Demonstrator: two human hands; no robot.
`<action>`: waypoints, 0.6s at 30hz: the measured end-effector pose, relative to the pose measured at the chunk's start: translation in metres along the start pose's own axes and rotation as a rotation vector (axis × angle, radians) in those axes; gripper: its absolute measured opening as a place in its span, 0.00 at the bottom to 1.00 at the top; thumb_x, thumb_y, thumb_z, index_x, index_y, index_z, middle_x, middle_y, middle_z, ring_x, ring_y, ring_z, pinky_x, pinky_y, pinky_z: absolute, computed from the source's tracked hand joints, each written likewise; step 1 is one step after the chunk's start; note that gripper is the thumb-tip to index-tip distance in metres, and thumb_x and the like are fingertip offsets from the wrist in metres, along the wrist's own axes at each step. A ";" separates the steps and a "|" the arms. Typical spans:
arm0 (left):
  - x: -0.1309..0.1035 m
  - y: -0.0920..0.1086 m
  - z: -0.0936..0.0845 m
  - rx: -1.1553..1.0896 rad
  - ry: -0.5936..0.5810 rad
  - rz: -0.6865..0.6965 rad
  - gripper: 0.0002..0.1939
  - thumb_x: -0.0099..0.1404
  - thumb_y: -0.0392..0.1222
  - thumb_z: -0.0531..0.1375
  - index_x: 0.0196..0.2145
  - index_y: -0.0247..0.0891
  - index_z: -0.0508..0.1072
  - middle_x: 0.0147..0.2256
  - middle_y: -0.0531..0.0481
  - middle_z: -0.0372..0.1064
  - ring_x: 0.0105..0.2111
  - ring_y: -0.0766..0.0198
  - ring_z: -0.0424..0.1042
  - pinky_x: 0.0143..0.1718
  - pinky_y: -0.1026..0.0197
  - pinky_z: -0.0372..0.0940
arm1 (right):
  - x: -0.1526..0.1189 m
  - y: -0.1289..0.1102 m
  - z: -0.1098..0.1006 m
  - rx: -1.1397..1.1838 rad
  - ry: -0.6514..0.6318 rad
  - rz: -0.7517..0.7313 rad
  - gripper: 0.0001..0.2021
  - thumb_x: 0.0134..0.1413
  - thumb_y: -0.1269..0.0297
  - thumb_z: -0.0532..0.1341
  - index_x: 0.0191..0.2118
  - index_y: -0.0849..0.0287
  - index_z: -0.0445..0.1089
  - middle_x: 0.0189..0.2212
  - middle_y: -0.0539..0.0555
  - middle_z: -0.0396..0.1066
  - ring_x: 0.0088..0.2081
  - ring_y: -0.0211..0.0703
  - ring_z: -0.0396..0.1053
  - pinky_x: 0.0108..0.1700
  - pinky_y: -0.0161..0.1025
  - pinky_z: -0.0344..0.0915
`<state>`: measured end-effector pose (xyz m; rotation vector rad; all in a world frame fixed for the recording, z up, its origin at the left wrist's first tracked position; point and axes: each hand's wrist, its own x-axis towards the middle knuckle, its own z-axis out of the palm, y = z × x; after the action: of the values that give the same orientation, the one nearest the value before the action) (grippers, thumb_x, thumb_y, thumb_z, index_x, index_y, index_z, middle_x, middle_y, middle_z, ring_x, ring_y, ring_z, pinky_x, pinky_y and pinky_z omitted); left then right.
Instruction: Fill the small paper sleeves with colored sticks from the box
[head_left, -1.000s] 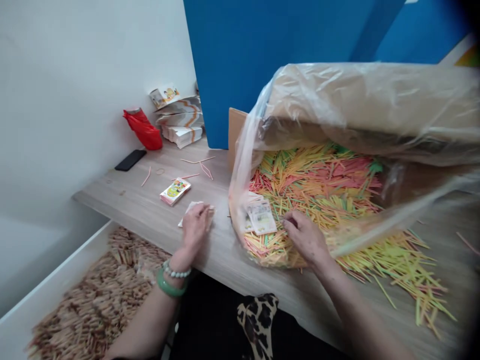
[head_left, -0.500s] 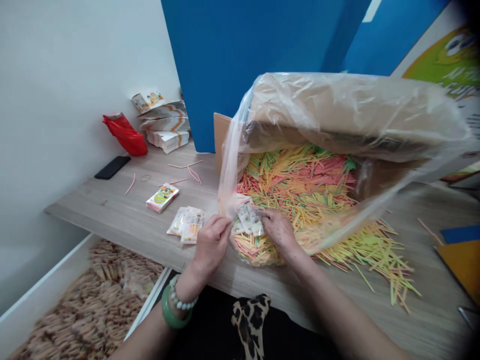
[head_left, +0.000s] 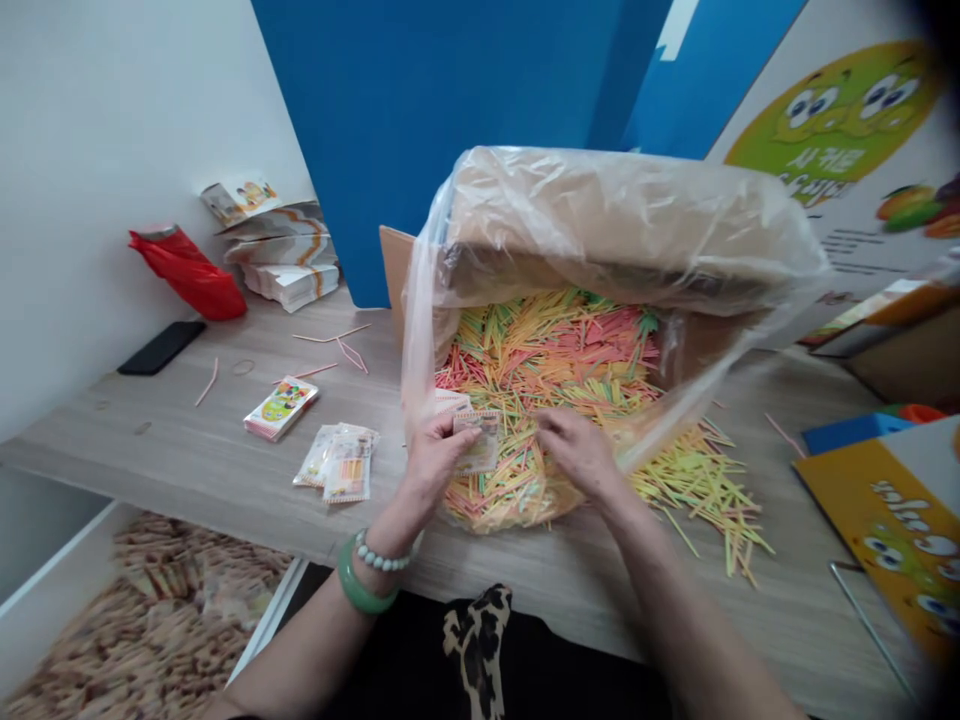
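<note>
Tabletop (head_left: 225, 475): wood-look grain, smooth, matt.
Liner bag (head_left: 517, 190): thin clear plastic, creased, glossy along the folds.
Carton flap (head_left: 394, 275): plain cardboard, matt.
Thin sticks (head_left: 607, 345): dull finish; plastic or paper, cannot tell.
Held packet (head_left: 481, 450): see-through film, printed, notched edge.
Loose packets (head_left: 348, 477): same look, slight shine.
Red bag (head_left: 196, 282): soft plastic, crinkled, some sheen.
Stacked cartons (head_left: 289, 287): printed paperboard, smooth.
Blue panel (head_left: 465, 90): flat, smooth, mostly matt.
Bangle (head_left: 352, 585): polished, stone-like.
Bead bracelet (head_left: 383, 563): smooth rounded beads, soft gloss.
Spotted garment piece (head_left: 484, 640): cloth, matt.
</note>
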<state>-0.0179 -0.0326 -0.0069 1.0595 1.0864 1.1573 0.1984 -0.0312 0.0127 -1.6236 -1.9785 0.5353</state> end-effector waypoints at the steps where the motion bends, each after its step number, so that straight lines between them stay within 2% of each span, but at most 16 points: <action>1: -0.001 0.000 0.001 -0.013 0.009 -0.011 0.11 0.53 0.45 0.68 0.22 0.37 0.71 0.23 0.54 0.67 0.24 0.68 0.63 0.29 0.63 0.61 | 0.002 0.009 -0.010 -0.183 0.007 0.039 0.11 0.55 0.67 0.56 0.38 0.58 0.76 0.38 0.58 0.75 0.44 0.52 0.70 0.50 0.46 0.64; 4: -0.006 0.001 0.007 -0.045 -0.008 -0.031 0.11 0.51 0.43 0.67 0.21 0.37 0.70 0.22 0.55 0.66 0.24 0.69 0.62 0.28 0.64 0.59 | 0.011 0.028 -0.025 -0.535 -0.100 0.110 0.12 0.56 0.65 0.58 0.43 0.62 0.75 0.45 0.65 0.73 0.49 0.59 0.69 0.50 0.49 0.63; 7: -0.009 0.002 0.014 -0.047 -0.059 -0.032 0.12 0.52 0.43 0.67 0.21 0.37 0.68 0.22 0.56 0.63 0.23 0.70 0.59 0.27 0.64 0.56 | 0.021 0.030 -0.020 -0.626 -0.181 0.079 0.14 0.59 0.61 0.58 0.46 0.62 0.73 0.48 0.66 0.72 0.51 0.60 0.68 0.50 0.48 0.62; 9: -0.010 0.003 0.016 -0.038 -0.072 -0.028 0.14 0.52 0.43 0.67 0.20 0.37 0.66 0.20 0.57 0.59 0.23 0.71 0.57 0.26 0.65 0.54 | 0.026 0.027 -0.014 -0.652 -0.198 0.034 0.14 0.61 0.62 0.56 0.47 0.63 0.73 0.48 0.66 0.72 0.51 0.59 0.68 0.52 0.48 0.60; 12: -0.009 0.004 0.015 -0.030 -0.064 -0.024 0.16 0.52 0.44 0.68 0.20 0.37 0.65 0.20 0.58 0.58 0.23 0.71 0.56 0.26 0.65 0.53 | 0.028 0.023 -0.010 -0.648 -0.180 0.005 0.15 0.63 0.59 0.56 0.47 0.63 0.73 0.49 0.66 0.73 0.51 0.57 0.68 0.52 0.48 0.60; 15: -0.008 0.002 0.011 -0.047 -0.062 -0.028 0.16 0.51 0.45 0.69 0.20 0.37 0.65 0.21 0.57 0.59 0.23 0.71 0.56 0.26 0.65 0.54 | 0.028 0.023 -0.012 -0.538 -0.120 0.090 0.16 0.65 0.54 0.53 0.42 0.59 0.74 0.44 0.61 0.75 0.49 0.52 0.69 0.49 0.43 0.61; 18: -0.007 -0.001 0.007 -0.047 -0.057 -0.019 0.17 0.52 0.47 0.70 0.20 0.37 0.66 0.20 0.57 0.59 0.23 0.70 0.56 0.25 0.65 0.54 | 0.031 0.026 -0.014 -0.493 -0.008 0.197 0.14 0.66 0.61 0.51 0.41 0.59 0.74 0.42 0.60 0.74 0.47 0.49 0.70 0.46 0.40 0.61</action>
<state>-0.0117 -0.0403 -0.0060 1.0378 1.0183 1.1252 0.2230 0.0044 0.0127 -2.1268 -2.0770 0.1211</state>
